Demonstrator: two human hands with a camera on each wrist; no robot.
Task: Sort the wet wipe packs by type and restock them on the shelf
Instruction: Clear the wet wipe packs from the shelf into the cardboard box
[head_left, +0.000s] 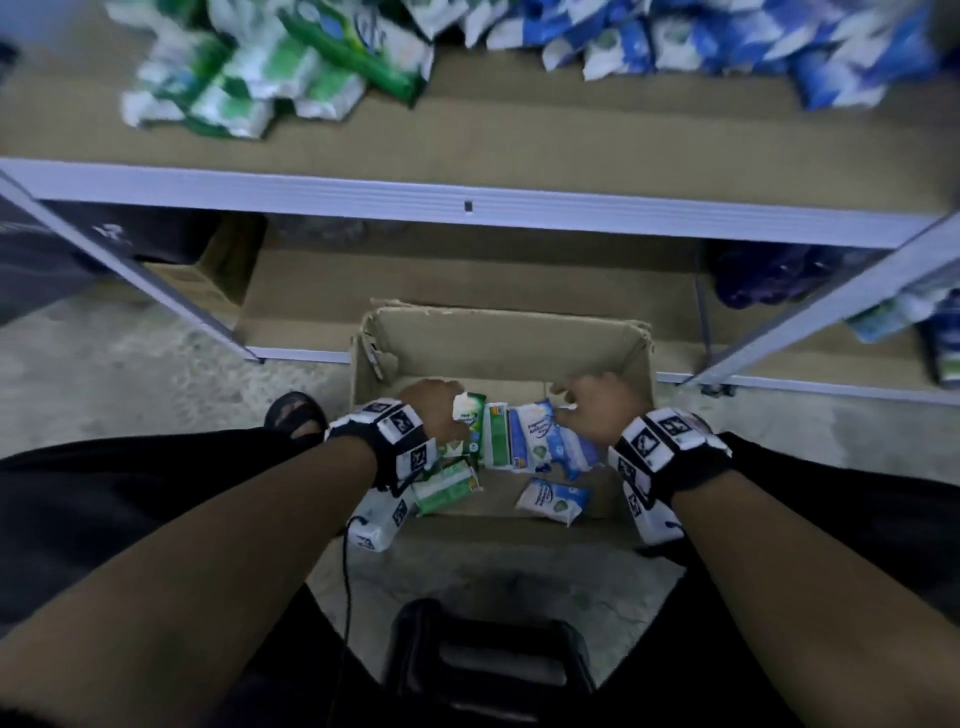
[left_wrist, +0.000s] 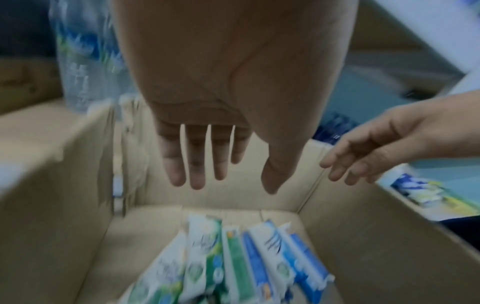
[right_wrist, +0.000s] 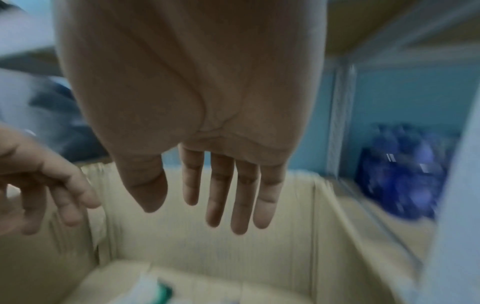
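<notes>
Both my hands are down in the cardboard box (head_left: 498, 338), left hand (left_wrist: 207, 131) and right hand (right_wrist: 207, 164) with grip released, holding nothing. Green packs (left_wrist: 207, 257) and blue packs (left_wrist: 280, 259) stand together there, ready for splitting onto the shelf (head_left: 467, 140).

All views overlook one box (head_left: 498, 338)

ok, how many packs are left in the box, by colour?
Green packs: 3
Blue packs: 3
Total: 6 visible in the box; more may be hidden from the head view.
</notes>
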